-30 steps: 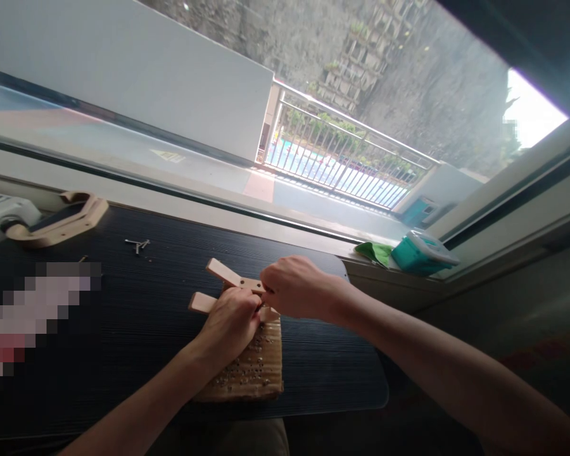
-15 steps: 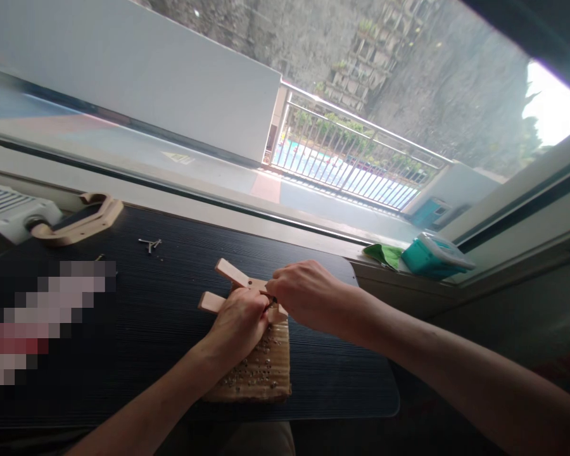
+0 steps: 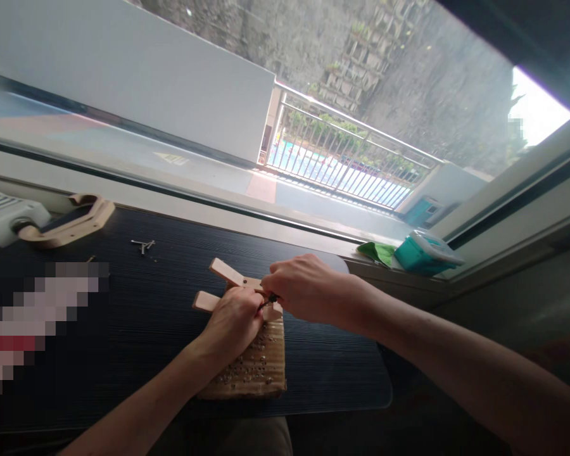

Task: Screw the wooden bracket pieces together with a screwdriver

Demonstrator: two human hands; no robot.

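Note:
On the dark table lies a small wooden assembly of light bars, its two ends sticking out to the left. My left hand is closed over the assembly from the near side and holds it. My right hand is closed just right of it, pinching a small dark object whose kind I cannot make out, at the bars. Under both hands lies a piece of corrugated cardboard dotted with several small metal parts.
A curved wooden part rests at the table's far left beside a white device. A few loose screws lie near it. A teal box and a green cloth sit on the window sill. A blurred patch covers the table's left.
Both hands stay closed on the wooden assembly; only the camera has shifted slightly, and the right hand's fingers have moved a little at the bars.

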